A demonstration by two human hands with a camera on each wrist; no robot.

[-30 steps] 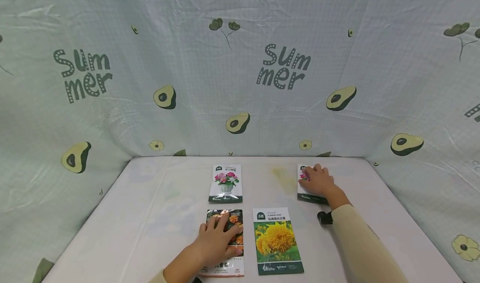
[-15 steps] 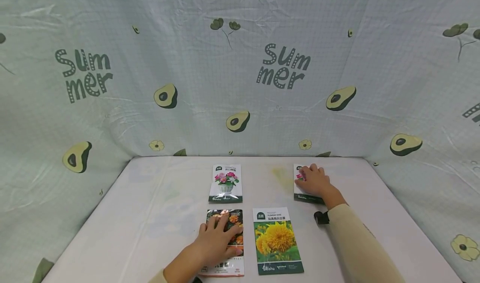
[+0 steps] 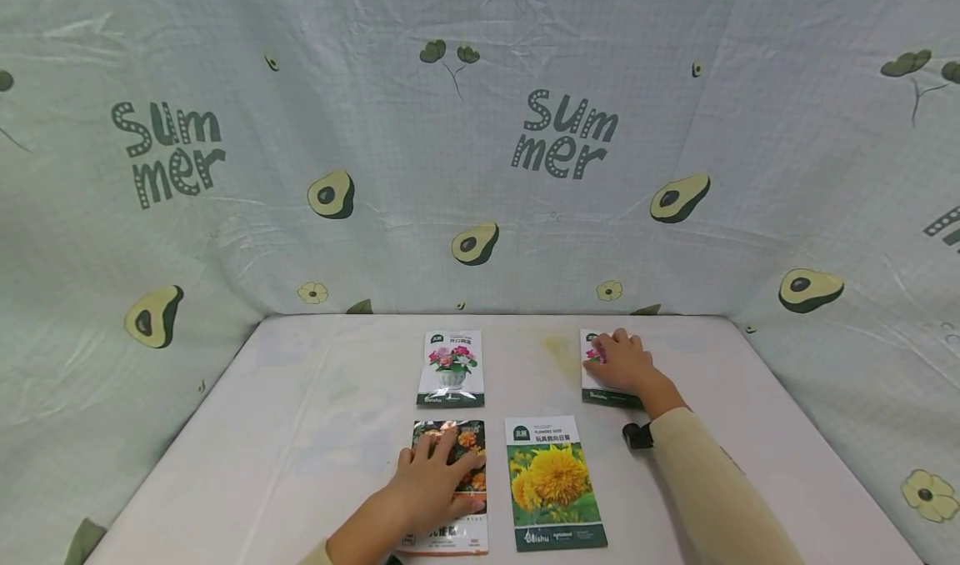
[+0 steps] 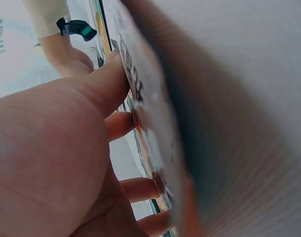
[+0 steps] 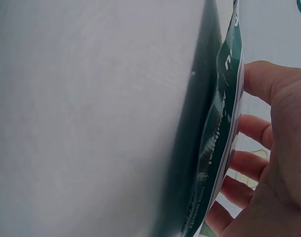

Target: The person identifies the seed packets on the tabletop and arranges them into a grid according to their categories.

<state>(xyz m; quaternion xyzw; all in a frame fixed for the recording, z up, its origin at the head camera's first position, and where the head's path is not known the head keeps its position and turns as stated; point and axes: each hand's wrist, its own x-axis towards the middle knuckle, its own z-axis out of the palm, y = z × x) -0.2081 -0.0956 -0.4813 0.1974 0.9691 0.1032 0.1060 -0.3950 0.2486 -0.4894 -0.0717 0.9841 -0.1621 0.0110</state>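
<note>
In the head view, my left hand [image 3: 431, 482] rests on a flower seed packet with orange blooms [image 3: 469, 442], lying near the front of the table. Its fingers are spread, and in the left wrist view the fingertips [image 4: 145, 190] touch the packet's face. My right hand [image 3: 624, 365] lies on a white seed packet with a green bottom band [image 3: 600, 396] at the back right, covering much of its picture. From the right wrist view, thumb and fingertips [image 5: 256, 129] press on that packet's face without curling around its edge.
A seed packet with a yellow sunflower [image 3: 557, 483] lies right of the orange one. Behind, a packet picturing a pot of pink flowers [image 3: 452, 371] lies flat. The pale table [image 3: 300, 465] meets a hanging avocado-print cloth [image 3: 390, 148] at the back and sides.
My right hand has slid its white seed packet a short way left across the table. The left hand and the other packets have stayed in place.
</note>
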